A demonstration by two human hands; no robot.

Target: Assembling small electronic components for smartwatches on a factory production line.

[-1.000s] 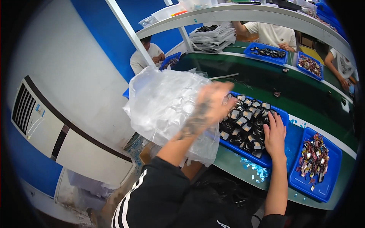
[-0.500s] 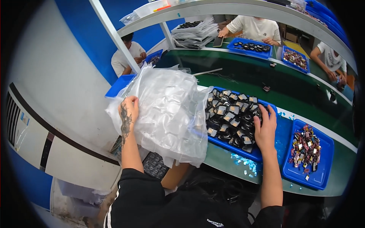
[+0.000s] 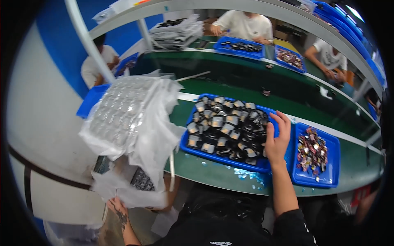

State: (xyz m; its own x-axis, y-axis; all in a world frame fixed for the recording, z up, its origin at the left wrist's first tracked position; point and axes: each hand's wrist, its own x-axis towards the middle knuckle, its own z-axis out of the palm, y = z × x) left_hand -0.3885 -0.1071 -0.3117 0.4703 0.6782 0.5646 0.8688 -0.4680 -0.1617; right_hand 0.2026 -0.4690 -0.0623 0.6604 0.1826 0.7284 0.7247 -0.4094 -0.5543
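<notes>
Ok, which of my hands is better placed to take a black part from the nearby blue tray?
Likely your right hand: it is at the right end of the blue tray, close to the black parts. Your left hand is low and far left, at a whitish plastic sheet.

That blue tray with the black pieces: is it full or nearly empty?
Full: the black pieces, many with pale squares, lie heaped across the blue tray, hiding nearly all its floor.
</notes>
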